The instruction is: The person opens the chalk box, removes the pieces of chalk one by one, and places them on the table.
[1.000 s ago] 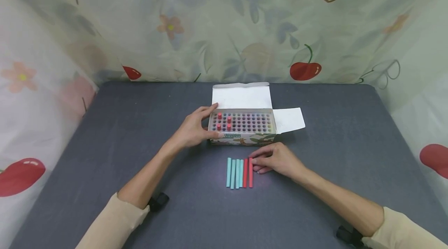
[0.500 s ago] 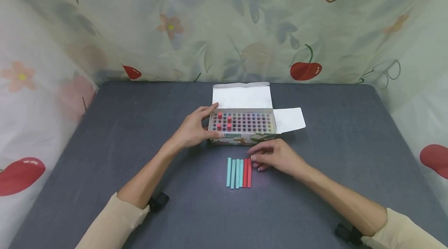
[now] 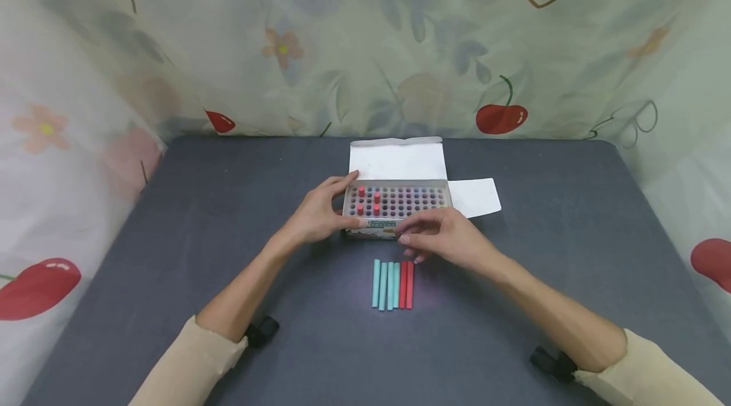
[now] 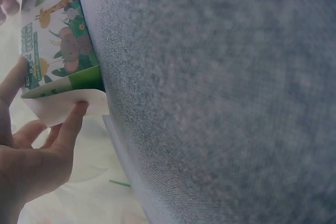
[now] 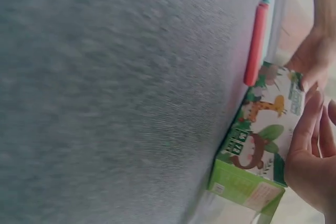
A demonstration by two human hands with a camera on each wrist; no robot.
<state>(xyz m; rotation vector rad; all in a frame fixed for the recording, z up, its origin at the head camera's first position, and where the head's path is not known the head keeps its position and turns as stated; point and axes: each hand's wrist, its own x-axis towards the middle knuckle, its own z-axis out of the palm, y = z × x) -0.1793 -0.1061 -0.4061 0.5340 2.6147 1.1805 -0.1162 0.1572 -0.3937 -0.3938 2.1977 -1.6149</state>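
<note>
An open printed carton (image 3: 379, 233) holds a tray of round holes, with several red chalk sticks (image 3: 377, 197) poking up from its left part. My left hand (image 3: 316, 212) grips the left end, thumb on the front face, other fingers behind and along the end, as the left wrist view also shows. My right hand (image 3: 451, 238) hovers at the carton's front right side, fingers loosely bent and nothing between them. Just below it lie two red sticks (image 3: 409, 288) beside several teal sticks (image 3: 383, 288), all in a row. In the right wrist view, the right fingers (image 5: 304, 129) overlap the carton's printed face.
The carton's white lid (image 3: 398, 162) stands up at the back, and a side flap (image 3: 475, 198) sticks out to the right. Under everything is a dark grey table (image 3: 257, 168), with a patterned curtain (image 3: 354, 44) around its back and sides.
My right hand pushed the rightmost red stick left against the other red one, then let go and moved up toward the carton. My left hand keeps its grip.
</note>
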